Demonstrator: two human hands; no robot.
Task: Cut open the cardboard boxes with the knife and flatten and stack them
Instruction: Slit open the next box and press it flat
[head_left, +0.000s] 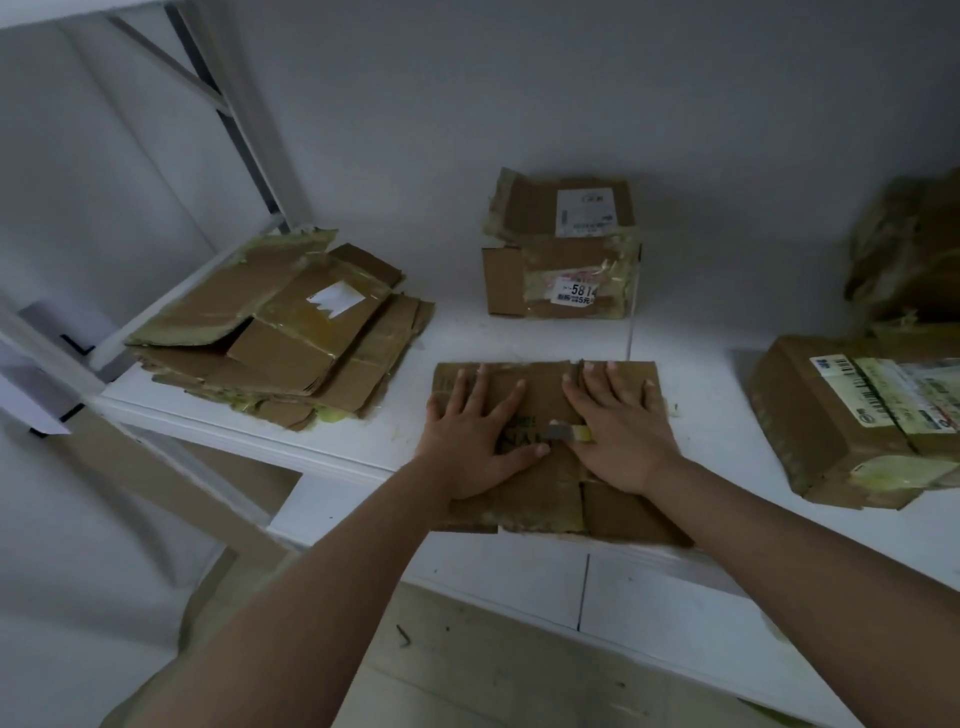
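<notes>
I press both hands flat, fingers spread, on the flattened box (550, 452) at the shelf's (467, 332) front edge: left hand (475, 439), and right hand (621, 431) with the knife (569, 431) under its thumb. The stack of flattened boxes (280, 332) lies toward the left edge; uncut boxes (561, 249) stand behind and at the right.
</notes>
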